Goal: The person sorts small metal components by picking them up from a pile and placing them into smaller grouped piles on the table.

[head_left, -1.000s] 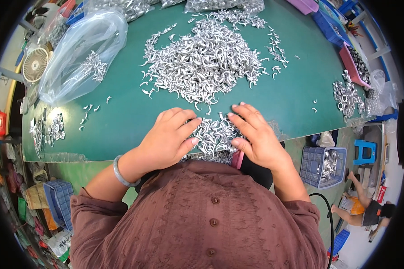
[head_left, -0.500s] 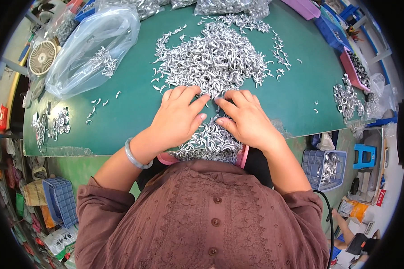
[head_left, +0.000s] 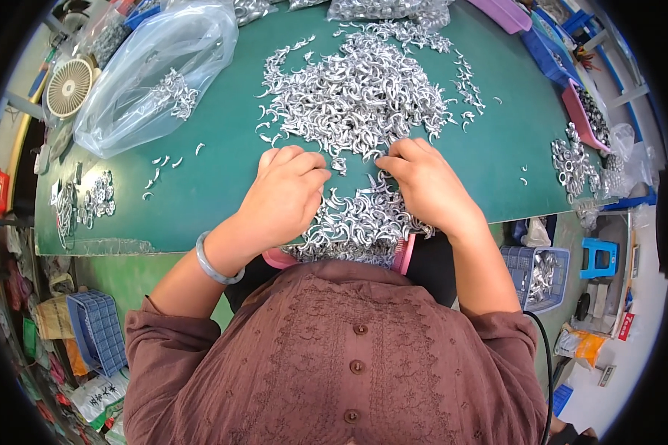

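Note:
A large heap of small silvery, curved, claw-like metal pieces point(head_left: 364, 93) lies on the green table point(head_left: 215, 167). A second, smaller heap point(head_left: 356, 219) spreads at the table's near edge, above a pink container point(head_left: 404, 256) full of the same pieces at my lap. My left hand point(head_left: 286, 189), with a pale bangle on its wrist, is curled at the left of the gap between the heaps, thumb hidden. On the other side, my right hand point(head_left: 430, 185) has its fingers bent together by the pieces. What either hand holds is hidden. A few pieces sit between them.
A clear plastic bag point(head_left: 156, 81) with some pieces lies at the left, beside a small fan point(head_left: 70, 87). Metal rings point(head_left: 571, 167) are at the right edge, near a pink tray point(head_left: 586, 115). A blue-grey crate point(head_left: 538, 278) stands on the floor at right.
My hands have moved slightly apart and curled their fingers inward. The near heap has grown and spread, while the strip joining it to the far heap has thinned to a few pieces.

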The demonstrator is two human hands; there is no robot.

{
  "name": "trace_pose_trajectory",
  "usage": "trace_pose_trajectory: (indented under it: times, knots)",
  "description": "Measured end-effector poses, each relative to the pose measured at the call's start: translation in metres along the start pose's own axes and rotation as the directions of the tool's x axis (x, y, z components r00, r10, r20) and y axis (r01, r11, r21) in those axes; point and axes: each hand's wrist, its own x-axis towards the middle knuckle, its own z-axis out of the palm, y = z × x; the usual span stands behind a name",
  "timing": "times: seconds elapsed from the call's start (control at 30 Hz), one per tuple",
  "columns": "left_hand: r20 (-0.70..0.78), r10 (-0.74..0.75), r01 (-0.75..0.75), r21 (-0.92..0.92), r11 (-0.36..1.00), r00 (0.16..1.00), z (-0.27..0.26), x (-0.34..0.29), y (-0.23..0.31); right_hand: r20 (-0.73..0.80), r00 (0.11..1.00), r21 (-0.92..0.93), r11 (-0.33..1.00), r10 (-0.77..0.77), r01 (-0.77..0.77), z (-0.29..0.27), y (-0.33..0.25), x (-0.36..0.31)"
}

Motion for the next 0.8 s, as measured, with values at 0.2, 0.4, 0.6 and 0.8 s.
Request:
trace_pose_trajectory:
  times: [0.2,0.4,0.6,0.8]
  knots:
    - [-0.045,-0.021,0.021,0.007,1.000,0.999,0.000,0.003,0.003,-0.079,0.997,0.011,1.000,0.017,-0.017,0.004,-0.006,0.001]
    - [0.026,-0.017,0.016,0.036,0.999,1.000,0.000,0.003,0.002,0.001,1.000,-0.036,0.999,0.005,-0.005,-0.002,-0.006,-0.005]
    - [0.021,0.015,-0.015,0.014,1.000,1.000,-0.005,-0.002,0.002,0.013,1.000,-0.011,1.000,-0.007,0.008,-0.004,-0.004,0.002]
    - [0.003,-0.009,0.009,0.064,0.998,1.000,-0.010,-0.006,0.001,-0.032,0.999,-0.123,0.992,0.003,-0.007,0.002,-0.008,0.008]
